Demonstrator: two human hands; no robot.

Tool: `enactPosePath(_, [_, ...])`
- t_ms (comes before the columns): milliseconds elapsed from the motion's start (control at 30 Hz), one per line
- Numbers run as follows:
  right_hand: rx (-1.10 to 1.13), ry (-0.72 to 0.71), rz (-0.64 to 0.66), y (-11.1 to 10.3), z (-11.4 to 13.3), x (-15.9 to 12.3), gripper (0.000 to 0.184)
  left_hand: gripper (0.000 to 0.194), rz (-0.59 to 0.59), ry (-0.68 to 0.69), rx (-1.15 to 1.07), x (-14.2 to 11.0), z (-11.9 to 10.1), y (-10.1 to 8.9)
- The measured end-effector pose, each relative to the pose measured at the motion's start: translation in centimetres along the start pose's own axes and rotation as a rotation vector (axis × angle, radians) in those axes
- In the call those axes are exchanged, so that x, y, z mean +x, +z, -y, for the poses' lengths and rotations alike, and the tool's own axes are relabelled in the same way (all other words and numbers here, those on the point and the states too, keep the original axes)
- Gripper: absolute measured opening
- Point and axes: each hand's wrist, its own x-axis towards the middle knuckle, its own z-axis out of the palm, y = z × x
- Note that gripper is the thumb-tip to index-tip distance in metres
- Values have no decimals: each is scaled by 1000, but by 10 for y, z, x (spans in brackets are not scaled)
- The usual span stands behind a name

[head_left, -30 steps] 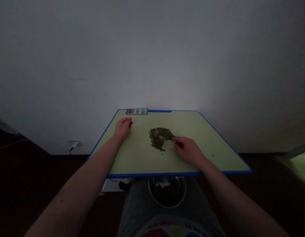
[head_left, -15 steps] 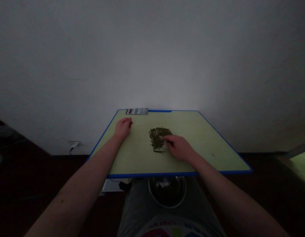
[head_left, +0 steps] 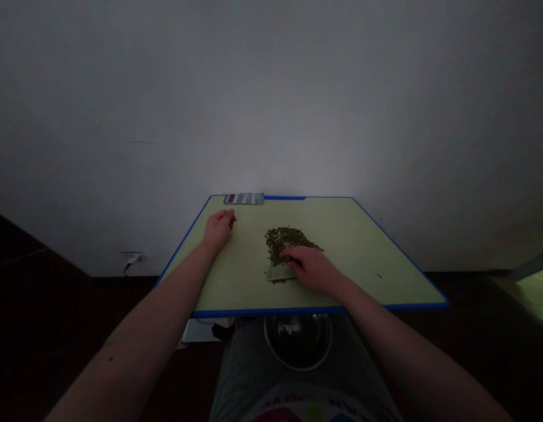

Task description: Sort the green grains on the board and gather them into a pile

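Observation:
A loose pile of small dark green grains (head_left: 286, 235) lies in the middle of a pale yellow-green board (head_left: 249, 287) with a blue rim. My right hand (head_left: 313, 266) is at the pile's near right side, its fingers curled and the index finger touching the grains. Below these fingers a pale, see-through patch with a curved upper edge shows; I cannot tell whether it is a thin clear piece or bare board. A short line of grains runs along its near side. My left hand (head_left: 219, 227) rests curled at the board's left, away from the pile, with nothing visible in it.
A phone (head_left: 243, 198) lies at the board's far left edge, close to the wall (head_left: 280, 117). A metal bowl (head_left: 298, 346) with dark contents sits on my lap, below the board's near edge. One small brown fragment (head_left: 379, 275) lies at the right.
My right hand has moved slightly left and nearer to me. Some grains now spread right behind it, and the thin line of grains sits nearer. My left hand has stayed still.

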Motion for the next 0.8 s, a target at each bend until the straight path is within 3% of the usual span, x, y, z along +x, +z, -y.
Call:
enactPosePath(533, [71, 6, 79, -5, 10, -12, 35, 33, -13, -7, 12, 0, -1, 0])
enactPosePath(800, [85, 79, 45, -9, 1, -26, 33, 33, 15, -3, -24, 0, 0, -1])
